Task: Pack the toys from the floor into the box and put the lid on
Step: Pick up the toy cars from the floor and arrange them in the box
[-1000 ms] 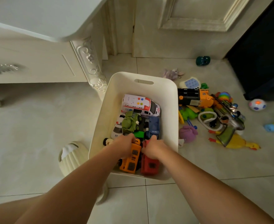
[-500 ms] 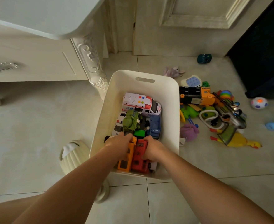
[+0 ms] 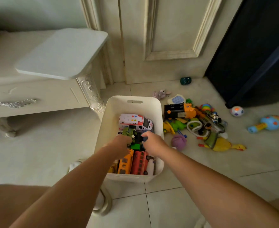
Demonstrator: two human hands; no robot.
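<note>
A white plastic box (image 3: 133,98) stands on the tiled floor and holds several toy vehicles. A white ambulance (image 3: 135,121) lies at its far end, and an orange bus (image 3: 125,162) and a red bus (image 3: 140,162) sit side by side at the near end. Both hands are inside the box, at its middle. My left hand (image 3: 121,144) curls on a green toy truck (image 3: 129,132). My right hand (image 3: 152,142) pinches a blue toy car (image 3: 145,139), mostly hidden by its fingers. No lid can be told apart.
Loose toys lie right of the box: a black-and-orange blaster (image 3: 178,110), a toy gun (image 3: 211,124), a yellow rubber chicken (image 3: 223,145), a purple plush (image 3: 179,142), a spotted ball (image 3: 237,111), a blue rattle (image 3: 267,123). An ornate white cabinet (image 3: 36,96) stands left, dark furniture (image 3: 259,63) right.
Both hands let go of the orange and red buses, which now lie at the near end, and moved forward to the green truck and blue car. My head tilted up.
</note>
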